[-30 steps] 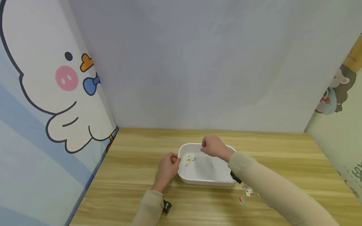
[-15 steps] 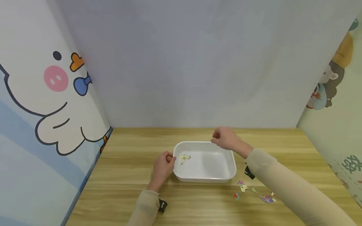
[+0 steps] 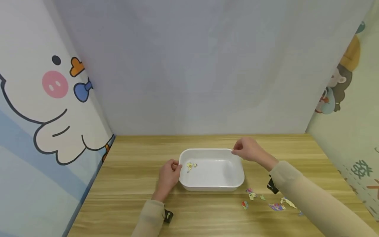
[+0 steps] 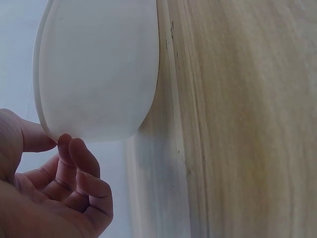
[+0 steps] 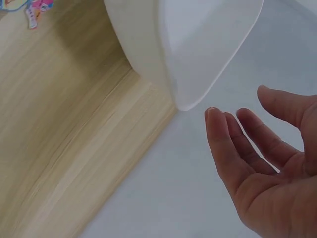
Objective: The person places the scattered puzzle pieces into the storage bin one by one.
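Observation:
A white plastic tub (image 3: 211, 189) stands on the wooden table. My left hand (image 3: 168, 176) pinches its left rim between thumb and fingers; the left wrist view shows the thumb tip and fingertips at the edge of the tub (image 4: 99, 69). Inside, toward the left end, lie two small pale-yellow flat cut-outs (image 3: 189, 166). At the far right corner my right hand (image 3: 250, 150) hovers by the rim. In the right wrist view its thumb and fingers (image 5: 221, 139) are spread apart, nothing between them, a little away from the tub's corner (image 5: 141, 44).
Several colourful flat cut-outs, among them a purple-blue one (image 3: 276, 206), a red-and-green one (image 3: 244, 205) and a long pale one (image 3: 288, 202), lie on the table (image 3: 207, 217) right of the tub's front. A plain grey backdrop (image 3: 189, 72) rises behind the table.
My right hand has moved right, from over the tub's inside out to its far right corner, uncovering cut-outs on the table. My left hand keeps its hold; the head view has shifted slightly.

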Tool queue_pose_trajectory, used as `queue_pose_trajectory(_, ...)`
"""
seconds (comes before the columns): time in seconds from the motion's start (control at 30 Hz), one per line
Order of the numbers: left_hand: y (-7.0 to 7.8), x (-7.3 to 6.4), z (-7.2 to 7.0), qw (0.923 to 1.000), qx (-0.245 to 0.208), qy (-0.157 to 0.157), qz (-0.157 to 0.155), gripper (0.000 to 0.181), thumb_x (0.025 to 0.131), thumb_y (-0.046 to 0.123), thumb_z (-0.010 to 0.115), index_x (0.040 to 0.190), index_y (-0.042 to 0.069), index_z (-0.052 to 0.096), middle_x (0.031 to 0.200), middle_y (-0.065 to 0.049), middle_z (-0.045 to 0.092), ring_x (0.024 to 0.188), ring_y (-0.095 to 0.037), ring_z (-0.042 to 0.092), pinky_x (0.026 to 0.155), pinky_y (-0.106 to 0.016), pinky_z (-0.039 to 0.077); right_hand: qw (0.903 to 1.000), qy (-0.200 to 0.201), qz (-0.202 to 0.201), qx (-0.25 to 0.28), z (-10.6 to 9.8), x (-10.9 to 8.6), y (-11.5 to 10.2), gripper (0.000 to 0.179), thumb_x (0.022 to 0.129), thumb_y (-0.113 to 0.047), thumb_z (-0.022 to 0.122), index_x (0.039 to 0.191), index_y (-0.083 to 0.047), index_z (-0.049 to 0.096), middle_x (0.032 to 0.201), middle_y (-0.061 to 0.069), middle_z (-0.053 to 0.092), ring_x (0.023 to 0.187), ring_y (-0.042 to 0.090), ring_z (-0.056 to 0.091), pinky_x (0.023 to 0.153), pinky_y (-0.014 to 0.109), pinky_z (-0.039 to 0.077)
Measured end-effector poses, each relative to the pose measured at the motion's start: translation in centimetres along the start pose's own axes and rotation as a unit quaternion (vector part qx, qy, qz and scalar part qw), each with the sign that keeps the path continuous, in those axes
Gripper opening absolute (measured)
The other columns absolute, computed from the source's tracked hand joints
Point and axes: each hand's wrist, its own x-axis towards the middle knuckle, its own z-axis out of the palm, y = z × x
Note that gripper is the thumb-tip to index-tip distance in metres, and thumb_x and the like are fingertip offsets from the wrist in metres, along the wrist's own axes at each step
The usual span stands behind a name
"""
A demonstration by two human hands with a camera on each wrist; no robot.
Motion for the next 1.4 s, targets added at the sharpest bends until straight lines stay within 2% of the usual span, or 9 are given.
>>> queue_pose_trajectory(0.13,0.0,0.1,-0.1,1.0,0.004,-0.003,-0.005,0.015,0.087,0.018,0.064,0.094,0.004,0.065,0.073,-0.003,0.062,0.064,-0.014,0.054,0.056,-0.026,0.045,0.9997,0.009,-0.012,-0.018,0.1,-0.7,1.0,0.017,0.086,-0.019,0.065,0.087,-0.003,0.07,0.079,0.005,0.068,0.072,0.017,0.06,0.074,0.04,0.05)
queue_pose_trajectory(0.27,0.0,0.2,-0.1,1.0,0.006,-0.004,-0.004,0.015,0.087,0.018,0.064,0.094,0.004,0.065,0.073,-0.003,0.062,0.063,-0.013,0.054,0.055,-0.025,0.045,0.9999,0.008,-0.002,-0.012,0.2,-1.5,1.9,0.018,0.087,-0.019,0.064,0.086,-0.003,0.069,0.078,0.004,0.067,0.07,0.016,0.06,0.07,0.038,0.05)
queue_pose_trajectory(0.33,0.0,0.2,-0.1,1.0,0.004,-0.002,-0.004,0.015,0.087,0.017,0.064,0.094,0.004,0.065,0.073,-0.003,0.061,0.063,-0.013,0.053,0.055,-0.025,0.044,1.0,0.007,0.002,-0.007,0.3,-1.9,2.5,0.018,0.088,-0.019,0.062,0.087,-0.002,0.069,0.078,0.005,0.067,0.068,0.015,0.058,0.062,0.033,0.049)
queue_pose_trajectory(0.5,-0.1,0.0,0.0,1.0,-0.001,0.001,0.001,0.015,0.087,0.016,0.064,0.094,0.003,0.065,0.072,-0.004,0.061,0.063,-0.013,0.052,0.056,-0.025,0.044,0.9998,0.009,-0.005,-0.016,0.7,-2.7,4.0,0.015,0.087,-0.013,0.06,0.087,0.0,0.068,0.079,0.007,0.067,0.069,0.016,0.058,0.062,0.033,0.048)
queue_pose_trajectory(0.63,-0.3,0.0,0.0,1.0,0.001,0.007,0.003,0.015,0.086,0.017,0.064,0.093,0.003,0.065,0.071,-0.004,0.06,0.062,-0.013,0.052,0.055,-0.025,0.044,0.9995,-0.016,-0.013,-0.025,1.4,-3.3,5.0,0.009,0.084,-0.006,0.063,0.087,0.001,0.068,0.081,0.007,0.068,0.073,0.019,0.061,0.066,0.035,0.051)
queue_pose_trajectory(0.9,-0.4,0.2,0.0,1.0,0.007,0.005,0.001,0.017,0.087,0.019,0.064,0.095,0.004,0.066,0.073,-0.004,0.061,0.063,-0.014,0.053,0.055,-0.026,0.044,0.9964,-0.069,-0.013,-0.048,2.9,-4.3,6.2,0.011,0.071,-0.009,0.073,0.08,-0.005,0.068,0.073,0.0,0.063,0.068,0.013,0.057,0.063,0.031,0.049)
queue_pose_trajectory(1.1,-0.1,0.1,0.0,0.9999,0.009,-0.003,-0.007,0.017,0.088,0.02,0.063,0.096,0.005,0.065,0.073,-0.003,0.06,0.063,-0.014,0.052,0.054,-0.025,0.043,0.9962,-0.074,-0.019,-0.042,4.0,-4.7,6.8,0.013,0.065,-0.006,0.073,0.076,-0.005,0.067,0.07,0.0,0.063,0.066,0.012,0.056,0.062,0.029,0.049)
queue_pose_trajectory(1.4,-0.2,0.2,0.1,0.9997,0.018,-0.009,-0.014,0.017,0.088,0.02,0.063,0.097,0.005,0.065,0.075,-0.004,0.061,0.065,-0.015,0.053,0.055,-0.025,0.044,0.9932,-0.108,0.026,-0.036,4.9,-5.7,6.2,0.02,0.063,-0.017,0.08,0.072,-0.011,0.064,0.071,0.0,0.06,0.066,0.016,0.055,0.059,0.031,0.047)
